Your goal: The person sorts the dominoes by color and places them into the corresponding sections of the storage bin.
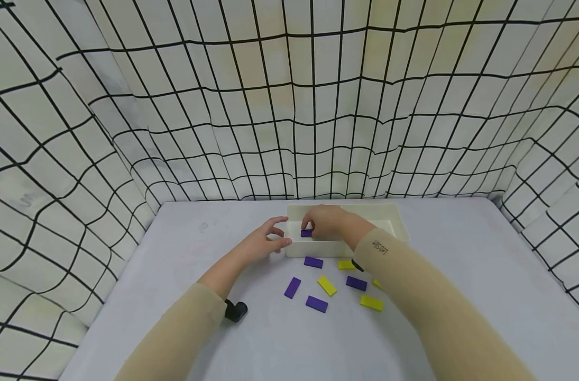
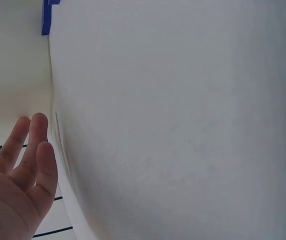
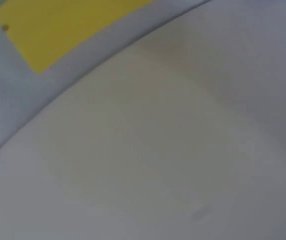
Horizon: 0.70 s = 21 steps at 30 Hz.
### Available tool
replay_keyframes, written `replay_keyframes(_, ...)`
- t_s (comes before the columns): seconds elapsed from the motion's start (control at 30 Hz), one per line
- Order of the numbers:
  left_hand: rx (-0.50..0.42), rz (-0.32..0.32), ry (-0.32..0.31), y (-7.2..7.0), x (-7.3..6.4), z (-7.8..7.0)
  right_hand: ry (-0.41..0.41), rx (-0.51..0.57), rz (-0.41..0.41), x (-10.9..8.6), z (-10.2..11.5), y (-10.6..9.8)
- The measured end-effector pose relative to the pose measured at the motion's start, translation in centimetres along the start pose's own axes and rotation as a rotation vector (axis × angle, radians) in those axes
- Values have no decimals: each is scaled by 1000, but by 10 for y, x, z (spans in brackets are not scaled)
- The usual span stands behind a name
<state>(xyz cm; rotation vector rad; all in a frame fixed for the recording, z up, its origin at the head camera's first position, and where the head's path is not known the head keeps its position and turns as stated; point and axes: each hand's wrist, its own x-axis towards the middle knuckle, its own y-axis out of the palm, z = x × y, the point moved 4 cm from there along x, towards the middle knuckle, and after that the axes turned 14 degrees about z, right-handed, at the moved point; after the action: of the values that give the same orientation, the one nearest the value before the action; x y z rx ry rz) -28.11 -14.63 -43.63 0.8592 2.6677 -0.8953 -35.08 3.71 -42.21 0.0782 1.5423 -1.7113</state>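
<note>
And here's the right hand down inside the white tray, pinching a purple block near the left end, its far side lost behind the knuckles! The left hand spreads its fingers at the tray's left edge, contact hard to call, while the right sleeve covers the tray's front-right corner and most of one yellow block.
</note>
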Motion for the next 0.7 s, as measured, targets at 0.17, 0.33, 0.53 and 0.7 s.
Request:
replay_keyframes(0.17,-2,5,-3,0,-2,0,2,-5,-10,7,0,3)
replay_keyframes(0.33,-2,4,-3,-1,-3,0,-12,-11,-14,9,2,4)
replay_keyframes(0.53,-4,6,9,0,0,1,-27,-11,-29,6,5,3)
replay_keyframes(0.7,-10,8,17,-1,1,2,-43,3,-37,7,7,4)
